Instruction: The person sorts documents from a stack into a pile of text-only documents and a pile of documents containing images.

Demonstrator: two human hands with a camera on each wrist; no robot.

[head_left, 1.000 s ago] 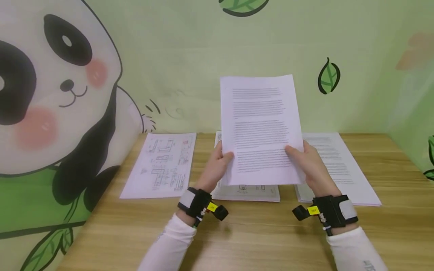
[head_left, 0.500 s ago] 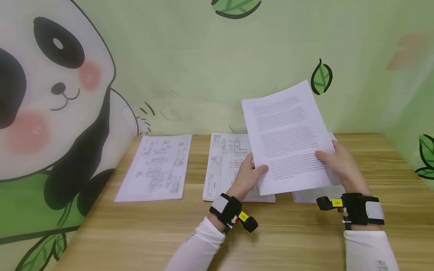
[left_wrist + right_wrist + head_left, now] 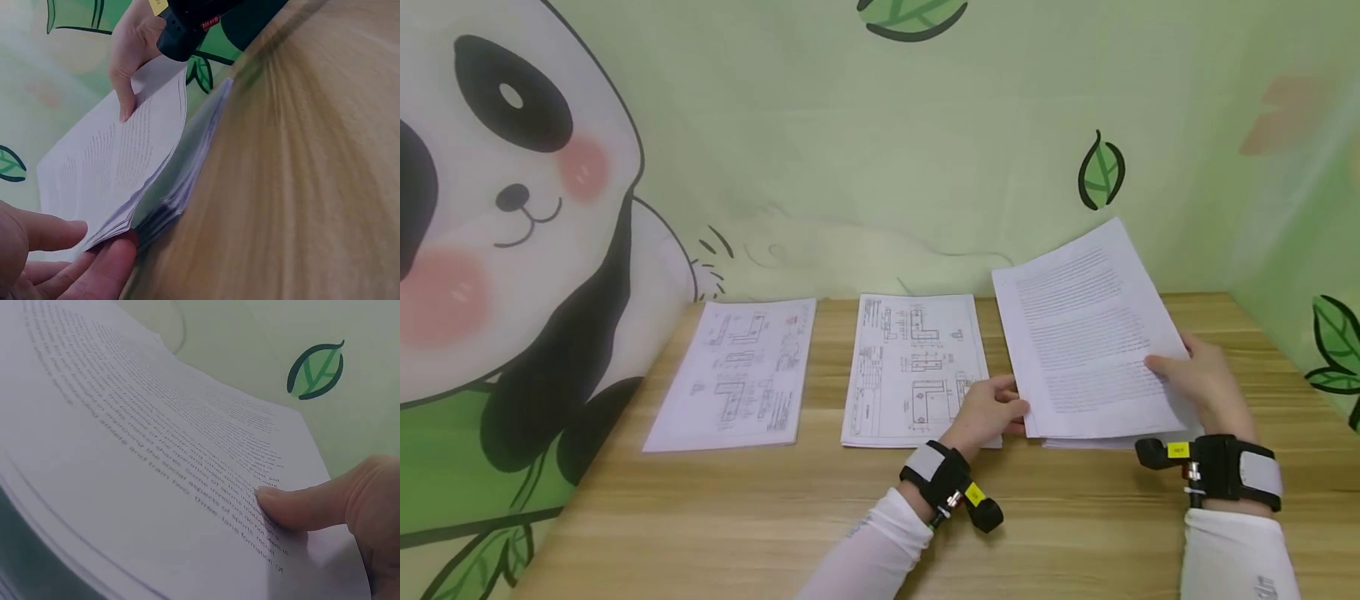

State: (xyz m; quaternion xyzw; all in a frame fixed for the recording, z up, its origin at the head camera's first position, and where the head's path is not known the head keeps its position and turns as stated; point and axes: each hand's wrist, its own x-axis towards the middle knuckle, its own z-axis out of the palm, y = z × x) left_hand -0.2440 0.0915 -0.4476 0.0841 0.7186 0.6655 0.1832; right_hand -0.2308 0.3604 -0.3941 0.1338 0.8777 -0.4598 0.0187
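Note:
A few sheets of printed paper [image 3: 1086, 333], dense with text lines, are held tilted just above another stack of paper [image 3: 1090, 442] on the right of the table. My left hand [image 3: 988, 415] pinches their lower left edge; in the left wrist view the thumb lies over the top sheet and the fingers [image 3: 106, 269] are beneath. My right hand [image 3: 1206, 383] grips the right edge, thumb [image 3: 300, 503] flat on the text, its other fingers hidden behind the sheets. The left wrist view shows a gap between the held sheets and the stack below.
A stack of technical drawings [image 3: 917, 367] lies in the middle of the wooden table [image 3: 737, 525]. Another stack of drawings [image 3: 733, 375] lies to the left. Behind the table stands a green backdrop [image 3: 790, 150] with a panda.
Both hands have carried the text sheets right and down, from over the middle stack to over the right one. The sheets have turned anticlockwise, and the middle drawings are now uncovered.

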